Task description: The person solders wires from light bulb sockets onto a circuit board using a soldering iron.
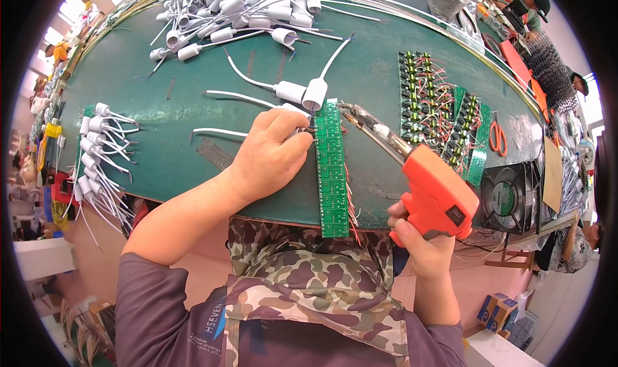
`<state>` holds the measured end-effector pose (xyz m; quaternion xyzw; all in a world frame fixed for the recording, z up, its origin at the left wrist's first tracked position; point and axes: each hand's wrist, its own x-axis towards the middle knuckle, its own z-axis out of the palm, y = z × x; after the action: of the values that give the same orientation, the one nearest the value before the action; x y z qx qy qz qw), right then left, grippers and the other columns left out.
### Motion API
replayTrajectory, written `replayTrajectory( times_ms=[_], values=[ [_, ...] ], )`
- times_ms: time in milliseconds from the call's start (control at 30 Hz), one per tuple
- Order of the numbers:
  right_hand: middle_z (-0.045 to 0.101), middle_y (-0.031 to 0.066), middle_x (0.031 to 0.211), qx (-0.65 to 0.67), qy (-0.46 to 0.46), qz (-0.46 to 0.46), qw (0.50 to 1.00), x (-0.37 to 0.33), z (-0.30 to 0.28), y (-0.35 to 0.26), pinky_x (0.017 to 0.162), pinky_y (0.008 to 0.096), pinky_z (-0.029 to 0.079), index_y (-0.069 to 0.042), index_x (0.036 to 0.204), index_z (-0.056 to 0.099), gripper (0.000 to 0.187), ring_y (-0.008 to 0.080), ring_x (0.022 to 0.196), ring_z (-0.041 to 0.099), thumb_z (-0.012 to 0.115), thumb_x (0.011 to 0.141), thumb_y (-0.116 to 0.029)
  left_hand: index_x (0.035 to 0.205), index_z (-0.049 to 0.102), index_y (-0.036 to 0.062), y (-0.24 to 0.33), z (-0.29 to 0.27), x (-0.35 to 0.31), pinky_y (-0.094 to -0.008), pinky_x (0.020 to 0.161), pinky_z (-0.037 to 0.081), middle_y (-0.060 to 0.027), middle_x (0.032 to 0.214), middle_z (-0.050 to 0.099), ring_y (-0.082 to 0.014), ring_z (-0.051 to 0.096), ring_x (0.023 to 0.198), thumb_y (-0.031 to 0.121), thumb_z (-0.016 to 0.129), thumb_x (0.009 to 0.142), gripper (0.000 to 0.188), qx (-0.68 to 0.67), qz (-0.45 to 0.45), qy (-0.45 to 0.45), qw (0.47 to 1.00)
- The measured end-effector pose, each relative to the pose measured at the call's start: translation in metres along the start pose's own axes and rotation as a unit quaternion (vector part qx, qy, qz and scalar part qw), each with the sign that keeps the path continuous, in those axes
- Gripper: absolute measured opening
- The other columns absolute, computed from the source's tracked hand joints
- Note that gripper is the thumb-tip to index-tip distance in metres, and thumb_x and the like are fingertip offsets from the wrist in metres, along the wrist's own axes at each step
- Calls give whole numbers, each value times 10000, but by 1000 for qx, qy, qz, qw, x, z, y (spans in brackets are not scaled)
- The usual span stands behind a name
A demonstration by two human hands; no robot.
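My left hand (273, 151) is closed in a pinch at the left edge of a long green circuit board strip (333, 187). Its fingers grip a white capped cable (220, 132), whose thin wire ends meet the board; the fingers hide most of its cap. Just above the fingers, more white plastic caps (315, 94) with cables lie by the board's upper end. My right hand (421, 248) is wrapped round the handle of a red soldering gun (441, 190). The gun's tip points left, near the board's top right corner. Red and white wires stick out along the board's right edge.
A heap of white capped cables (238, 9) covers the far side of the green table (161, 167). Wired board strips (425, 103) lie at the right, near orange-handled scissors (497, 137) and a black fan (510, 196). At the left sits a finished-looking bundle of caps (93, 141).
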<state>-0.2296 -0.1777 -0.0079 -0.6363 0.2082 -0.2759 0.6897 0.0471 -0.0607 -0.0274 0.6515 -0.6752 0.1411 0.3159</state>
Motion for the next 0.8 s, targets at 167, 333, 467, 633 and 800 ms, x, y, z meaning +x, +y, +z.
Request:
replayTrajectory(
  times_ms=[167, 333, 467, 633, 800],
  values=[
    [629, 211, 1197, 22, 23, 26, 999, 3, 0, -4, 743, 313, 564, 33, 1255, 567, 448, 206, 885, 671, 721, 856, -102, 874, 613, 61, -3, 4, -3, -419, 888, 430, -68, 1073, 583, -275, 573, 1025, 12, 680, 707, 186, 2, 12, -7, 1000],
    [588, 241, 1282, 44, 21, 42, 998, 1, -1, -5, 741, 324, 581, 40, 1265, 561, 471, 230, 920, 686, 726, 854, -120, 886, 629, 55, -2, 6, -2, -425, 909, 421, -70, 1086, 583, -277, 563, 1057, 31, 663, 733, 159, 8, 9, -8, 1000],
    [570, 245, 1310, 45, 18, 41, 998, 0, 0, -7, 778, 340, 583, 50, 1316, 514, 529, 254, 977, 685, 720, 859, -121, 883, 636, 50, -3, 7, -3, -425, 915, 422, -74, 1093, 583, -280, 562, 1062, 35, 654, 738, 147, 10, 2, -4, 1000],
    [581, 224, 1293, 0, -15, 41, 999, -5, -7, 1, 840, 366, 570, 53, 1351, 471, 561, 262, 1014, 673, 708, 869, -110, 852, 646, 55, -2, 8, -3, -416, 903, 426, -64, 1080, 586, -262, 565, 1057, 60, 654, 731, 121, 33, 11, -5, 999],
    [675, 143, 1102, -16, -20, -10, 1000, -10, -2, 10, 880, 340, 543, 40, 1242, 550, 399, 207, 1000, 676, 662, 859, 37, 828, 655, 63, -1, 12, -3, -405, 890, 428, -51, 1068, 590, -243, 568, 1050, 85, 653, 722, 108, 58, 16, 3, 998]
  ],
)
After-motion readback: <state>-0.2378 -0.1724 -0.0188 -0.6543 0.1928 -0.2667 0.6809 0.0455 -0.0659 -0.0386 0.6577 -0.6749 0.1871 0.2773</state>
